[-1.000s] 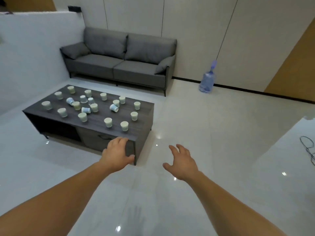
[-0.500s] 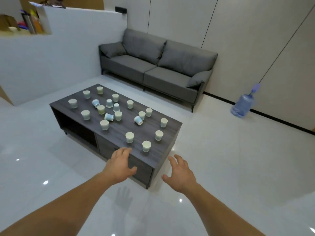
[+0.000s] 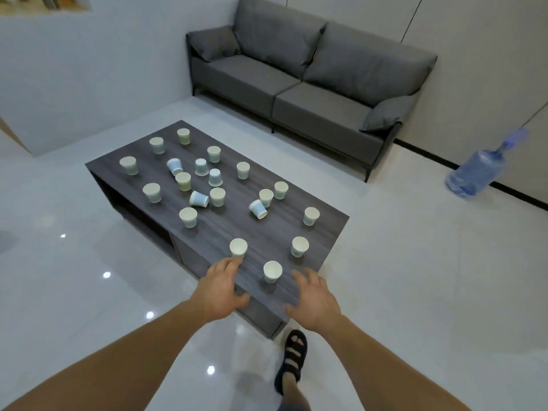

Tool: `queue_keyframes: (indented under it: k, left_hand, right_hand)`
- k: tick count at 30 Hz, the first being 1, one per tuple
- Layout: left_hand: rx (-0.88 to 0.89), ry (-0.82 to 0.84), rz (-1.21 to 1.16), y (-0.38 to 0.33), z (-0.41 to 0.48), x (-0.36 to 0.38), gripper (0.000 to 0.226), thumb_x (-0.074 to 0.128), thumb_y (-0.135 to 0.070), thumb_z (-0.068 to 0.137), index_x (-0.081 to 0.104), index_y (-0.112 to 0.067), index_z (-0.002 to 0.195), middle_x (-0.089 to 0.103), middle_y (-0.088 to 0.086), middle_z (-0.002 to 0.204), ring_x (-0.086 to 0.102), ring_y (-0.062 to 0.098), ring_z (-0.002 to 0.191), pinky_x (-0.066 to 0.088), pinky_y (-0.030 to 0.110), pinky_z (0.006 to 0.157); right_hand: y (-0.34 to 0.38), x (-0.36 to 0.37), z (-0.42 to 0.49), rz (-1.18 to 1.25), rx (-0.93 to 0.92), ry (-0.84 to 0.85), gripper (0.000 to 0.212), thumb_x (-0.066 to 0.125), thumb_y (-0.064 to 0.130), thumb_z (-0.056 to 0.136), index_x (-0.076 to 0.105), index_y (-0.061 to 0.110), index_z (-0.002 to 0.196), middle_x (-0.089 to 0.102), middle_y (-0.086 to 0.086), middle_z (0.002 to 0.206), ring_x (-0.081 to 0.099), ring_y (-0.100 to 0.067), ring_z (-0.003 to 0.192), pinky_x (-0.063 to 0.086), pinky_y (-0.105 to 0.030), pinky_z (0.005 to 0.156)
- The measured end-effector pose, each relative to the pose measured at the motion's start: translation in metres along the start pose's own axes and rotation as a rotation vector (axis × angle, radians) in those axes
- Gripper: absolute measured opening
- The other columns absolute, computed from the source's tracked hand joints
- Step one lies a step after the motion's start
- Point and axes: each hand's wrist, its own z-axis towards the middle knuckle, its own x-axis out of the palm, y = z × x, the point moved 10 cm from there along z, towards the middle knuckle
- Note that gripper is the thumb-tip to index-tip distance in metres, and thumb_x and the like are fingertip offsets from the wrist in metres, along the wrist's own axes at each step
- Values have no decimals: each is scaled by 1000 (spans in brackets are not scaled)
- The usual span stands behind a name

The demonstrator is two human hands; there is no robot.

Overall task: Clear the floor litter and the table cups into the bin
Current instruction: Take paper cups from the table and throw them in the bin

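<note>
Fingers (image 3: 300, 276) spread, grey table (image 3: 277, 232) (scattered cups (image 3: 272, 271)), sofa (image 3: 296, 84)

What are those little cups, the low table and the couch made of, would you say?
The cups look like thin disposable paper: matte, pale, and some lie tipped over. The table looks like dark wood-grain laminate or veneer, streaked and dull; which one is unclear. The sofa seems upholstered in grey woven fabric, matte with soft creases.

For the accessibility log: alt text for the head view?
Left hand and right hand, both empty, reach over the near end of a dark coffee table scattered with paper cups. A grey sofa and water jug lie beyond.
</note>
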Motion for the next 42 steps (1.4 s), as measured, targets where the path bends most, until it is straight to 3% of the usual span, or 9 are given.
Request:
queue_keyframes:
  k: [16,20,22,26,29,33,35,38,42]
  left_hand:
    - [-413,79,-273,87,156,143,86,69,-42,78,23,-25,148,27,-5,151,25,14,138,27,27,111]
    - [-445,132,-328,118,166,185,88,71,-39,78,20,-27,149,25,-7,152,25,14,138,29,27,112]
    - [-458,149,-340,126,166,197,90,72,-37,77,18,-28,149,25,-7,153,25,14,138,31,28,112]
    - [-423,123,-388,118,173,199,94,74,-42,73,19,-29,148,28,-10,151,27,11,137,31,26,109]
    - [-331,80,-379,99,187,187,92,74,-42,71,25,-27,147,36,-10,147,33,9,133,32,19,104]
    - [-302,7,-336,90,197,167,69,76,-41,66,44,-34,127,56,-12,122,54,8,108,43,18,86]
    - [-350,-17,-369,93,195,165,66,78,-43,65,45,-38,122,57,-15,116,55,7,102,46,20,83]
    - [-442,-54,-413,98,191,170,77,79,-45,65,37,-38,129,52,-15,120,53,10,106,46,23,87]
    - [-538,-146,-468,96,184,181,85,77,-42,66,27,-39,135,48,-10,125,49,10,108,42,24,88]
  right_hand:
    - [-13,134,272,-268,-368,364,94,70,35,82,7,33,151,-1,-2,160,8,-32,145,38,-49,107]
    - [0,182,288,-340,-480,401,79,63,24,87,17,27,150,8,-6,159,17,-33,143,37,-49,108]
    - [-7,183,292,-233,-388,385,68,60,23,89,25,24,148,25,-6,151,30,-30,135,39,-43,106]
    - [-13,160,287,266,-112,336,79,69,38,83,29,23,149,37,1,146,44,-20,130,40,-32,104]
    - [13,146,266,428,-249,413,78,67,43,83,29,27,150,42,7,149,42,-10,134,38,-29,110]
    - [3,126,264,441,-296,435,79,60,60,82,30,32,149,42,13,149,42,-5,133,38,-29,110]
    - [-21,112,280,299,-316,322,75,57,60,86,31,29,149,38,9,151,35,-9,138,33,-29,110]
    - [-76,89,325,-103,-266,92,78,59,52,86,24,28,151,26,-5,156,19,-27,144,32,-44,111]
    - [-136,96,373,-337,-169,145,90,70,48,81,15,34,151,7,-6,160,3,-39,147,32,-55,109]
